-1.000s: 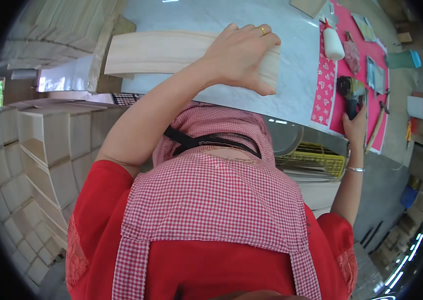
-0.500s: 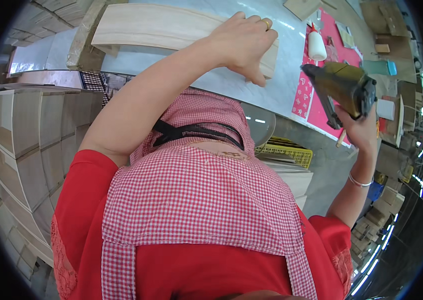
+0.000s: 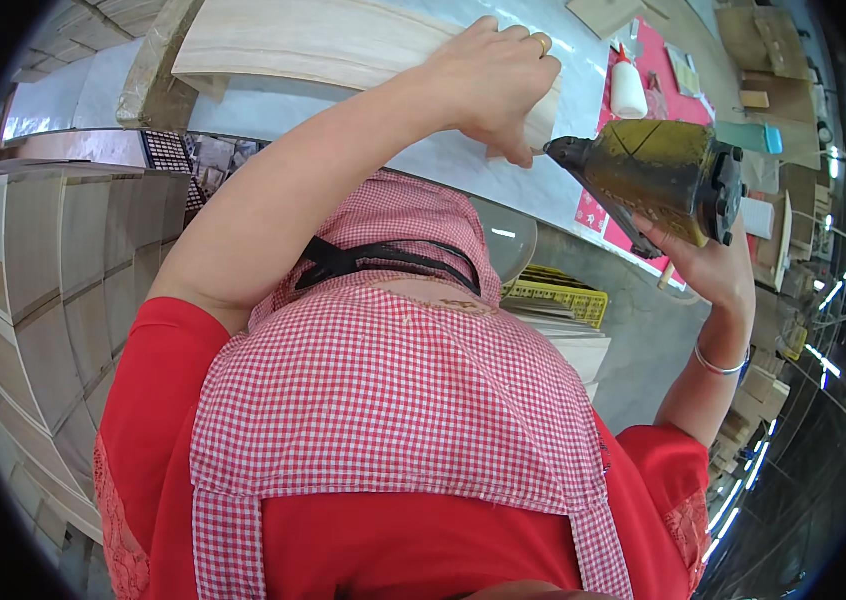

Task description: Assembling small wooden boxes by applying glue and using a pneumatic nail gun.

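Note:
A long pale wooden piece (image 3: 313,45) lies along the worktable (image 3: 363,135), with parts standing beneath its top board. My left hand (image 3: 498,85) is clamped over its right end, fingers across the top and thumb down at the near side. In my right hand (image 3: 705,262) is a nail gun (image 3: 648,165) with a worn yellow and black body, gripped by its handle. Its nose points left and is at the right end of the wooden piece, close by my left thumb; whether it touches the wood I cannot tell.
A white glue bottle (image 3: 628,90) with a red tip stands on a pink sheet (image 3: 658,60) at the right. Stacked wooden boxes (image 3: 43,240) rise at the left. Below the table edge sits a yellow crate (image 3: 568,295). A wooden block (image 3: 158,70) borders the table's left.
The nail gun has swung left and turned, bringing its nose to the right end of the wooden piece. My left hand keeps its grip there.

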`<state>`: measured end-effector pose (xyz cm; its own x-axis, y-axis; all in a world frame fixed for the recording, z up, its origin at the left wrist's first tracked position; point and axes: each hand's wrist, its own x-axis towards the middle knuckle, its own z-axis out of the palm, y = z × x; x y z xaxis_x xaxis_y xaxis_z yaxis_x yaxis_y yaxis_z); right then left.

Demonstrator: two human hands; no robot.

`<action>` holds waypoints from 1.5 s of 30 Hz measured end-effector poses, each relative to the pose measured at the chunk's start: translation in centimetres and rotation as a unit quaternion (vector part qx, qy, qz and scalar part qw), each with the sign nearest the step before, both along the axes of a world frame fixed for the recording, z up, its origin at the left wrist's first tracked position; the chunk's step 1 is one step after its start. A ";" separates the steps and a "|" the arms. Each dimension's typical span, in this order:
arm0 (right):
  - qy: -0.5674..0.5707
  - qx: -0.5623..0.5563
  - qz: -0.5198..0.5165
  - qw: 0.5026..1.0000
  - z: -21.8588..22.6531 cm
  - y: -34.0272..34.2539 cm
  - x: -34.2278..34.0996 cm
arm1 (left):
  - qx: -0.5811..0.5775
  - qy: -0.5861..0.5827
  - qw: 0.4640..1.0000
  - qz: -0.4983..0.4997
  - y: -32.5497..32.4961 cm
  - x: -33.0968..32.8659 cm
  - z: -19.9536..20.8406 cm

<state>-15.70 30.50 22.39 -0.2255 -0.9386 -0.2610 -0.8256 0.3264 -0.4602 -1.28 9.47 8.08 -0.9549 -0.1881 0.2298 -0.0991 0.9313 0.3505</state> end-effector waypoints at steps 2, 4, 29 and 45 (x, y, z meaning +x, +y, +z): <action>0.001 -0.003 0.006 1.000 -0.1 -0.3 -0.1 | -0.006 0.006 1.000 0.002 0.0 0.0 -0.1; 0.003 -0.013 0.019 1.000 -0.2 -0.5 -0.1 | -0.008 0.009 1.000 0.003 0.0 -0.1 -0.1; -0.003 -0.019 -0.053 0.998 -0.7 -5.1 -3.8 | 0.001 0.024 0.999 0.042 0.3 0.4 0.0; -0.051 -0.039 -0.051 0.997 -1.4 -5.3 -5.1 | 0.007 0.009 0.999 0.036 0.1 0.6 0.2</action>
